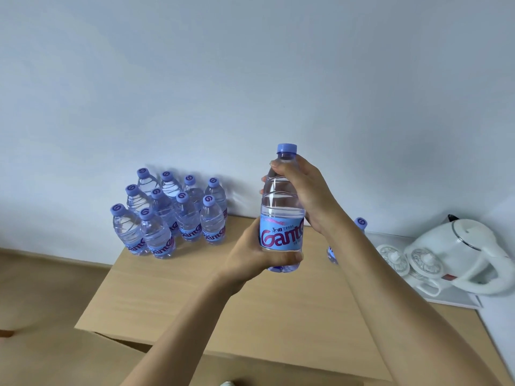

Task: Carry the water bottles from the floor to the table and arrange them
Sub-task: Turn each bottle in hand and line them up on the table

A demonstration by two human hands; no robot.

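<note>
I hold one clear water bottle [281,218] with a blue label and purple cap upright above the wooden table [278,310]. My left hand [250,260] grips its lower part and base. My right hand [303,190] grips its shoulder just below the cap. Several identical bottles [172,218] stand in rows at the table's back left corner against the wall. Another bottle [360,224] stands behind my right forearm, mostly hidden.
A white electric kettle [468,252] and two lidded white cups [409,263] sit on a white tray [446,299] at the table's right end. A pale wall runs behind the table. Wooden floor lies to the left.
</note>
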